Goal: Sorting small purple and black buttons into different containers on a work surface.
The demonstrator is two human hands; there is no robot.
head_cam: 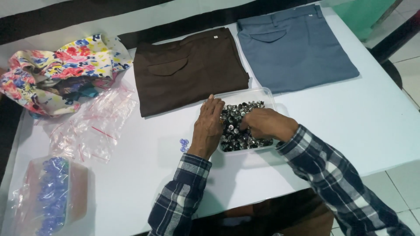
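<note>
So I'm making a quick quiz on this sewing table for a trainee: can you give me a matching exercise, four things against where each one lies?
Things:
1. brown trousers
2. grey-blue trousers
3. floral fabric
4. clear tray of metal buttons

Places:
A. far left of the table, bunched up
B. under both hands, in front of the folded trousers
C. far right, folded flat
D. middle, folded flat, left of the other pair

Pairs: 1-D, 2-C, 3-A, 4-B. The left hand rests on the tray's edge; the right hand reaches into the buttons.
</note>
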